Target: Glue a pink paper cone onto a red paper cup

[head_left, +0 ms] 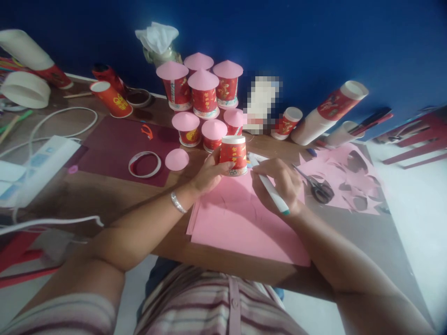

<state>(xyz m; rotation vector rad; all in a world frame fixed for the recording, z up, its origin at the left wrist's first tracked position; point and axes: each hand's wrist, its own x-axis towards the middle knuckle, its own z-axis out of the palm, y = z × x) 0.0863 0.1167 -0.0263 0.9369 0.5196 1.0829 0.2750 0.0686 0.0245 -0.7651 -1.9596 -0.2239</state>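
Note:
My left hand point(212, 173) is wrapped around a red paper cup point(233, 154) with yellow print, held upside down so its white base faces up. Close to its right side, my right hand point(279, 179) grips a white marker point(273, 193) with a green end pointing back toward my wrist. The marker's tip is near the cup; whether it touches cannot be told. Below both hands lies a stack of pink paper point(240, 218) with faint curved lines drawn on it. Behind the cup stand several red cups with pink cone tops point(204, 95), and a loose pink cone point(177, 159) rests to the left.
Scissors point(319, 190) lie on cut pink scraps point(356, 200) at the right. A tape roll point(144, 164) sits on a dark red sheet point(104, 149). White cable point(70, 223) and a power strip point(44, 170) occupy the left. Stacked cups point(328, 111) lean by the blue wall.

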